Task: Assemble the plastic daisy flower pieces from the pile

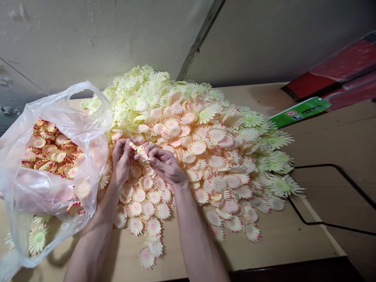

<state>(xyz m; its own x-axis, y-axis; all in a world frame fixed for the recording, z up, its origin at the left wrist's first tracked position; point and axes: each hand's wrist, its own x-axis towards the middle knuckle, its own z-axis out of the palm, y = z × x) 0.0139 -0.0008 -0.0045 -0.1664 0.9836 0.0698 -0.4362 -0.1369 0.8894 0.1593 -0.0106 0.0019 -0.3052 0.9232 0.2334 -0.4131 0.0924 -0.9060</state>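
Observation:
Between both hands is a small artificial flower piece (pixel 140 150), pale yellow with pink-red tips. My left hand (pixel 122 156) pinches its left side, and my right hand (pixel 166 163) grips its right side with thumb and fingers. Both hands hover over the near left part of a large heap of flower pieces (pixel 216 135). The heap's discs are pink-centred with fringed edges, shading to pale green toward the back and right. To the left of my left hand, a translucent plastic bag (pixel 44 184) stands gaping, with more red-tipped flower pieces (pixel 55 150) inside.
The heap lies on a light wooden table (pixel 264 250) against a grey wall (pixel 96 35). At the right are a green package (pixel 301 112), red plastic-wrapped items (pixel 346 62) and a bent black metal frame (pixel 326 165). A pale green flower (pixel 38 238) lies by the bag.

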